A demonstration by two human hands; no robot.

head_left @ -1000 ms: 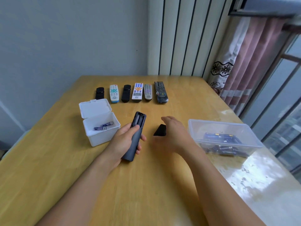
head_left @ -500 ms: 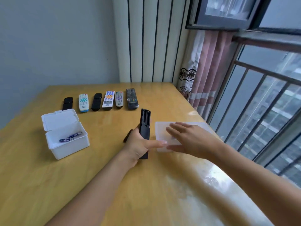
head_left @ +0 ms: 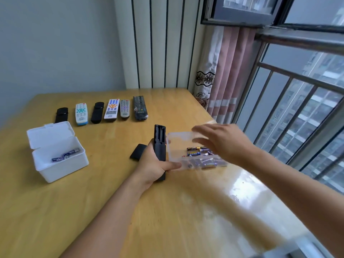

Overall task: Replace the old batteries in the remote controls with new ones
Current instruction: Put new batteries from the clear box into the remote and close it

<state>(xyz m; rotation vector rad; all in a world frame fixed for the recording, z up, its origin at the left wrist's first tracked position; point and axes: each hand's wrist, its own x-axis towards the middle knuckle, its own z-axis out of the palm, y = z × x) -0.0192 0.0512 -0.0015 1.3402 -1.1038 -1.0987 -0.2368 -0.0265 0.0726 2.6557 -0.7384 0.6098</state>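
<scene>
A wooden worktop [head_left: 93, 211] seen from above by a person seated at it, with a window and pink curtain to the right. The left hand [head_left: 154, 168] grips a dark remote control [head_left: 159, 146], fingers and thumb curled round its lower half, holding it back side up with the far end raised; its battery compartment is uncovered and looks empty. Just left of that hand, a small black battery cover [head_left: 137, 154] lies flat on the wood. The right hand [head_left: 223, 144] hovers with fingers spread and relaxed, holding nothing, over a clear plastic box [head_left: 176, 146] that contains a loose pile of batteries [head_left: 201, 157]. This box sits just right of the held remote. At the left stands a white box [head_left: 59, 164] with its hinged lid tipped back; two batteries with blue labels [head_left: 65, 155] lie inside. Along the far side, six more remotes [head_left: 111, 109] lie side by side in a row: three black, two white, one grey.
</scene>
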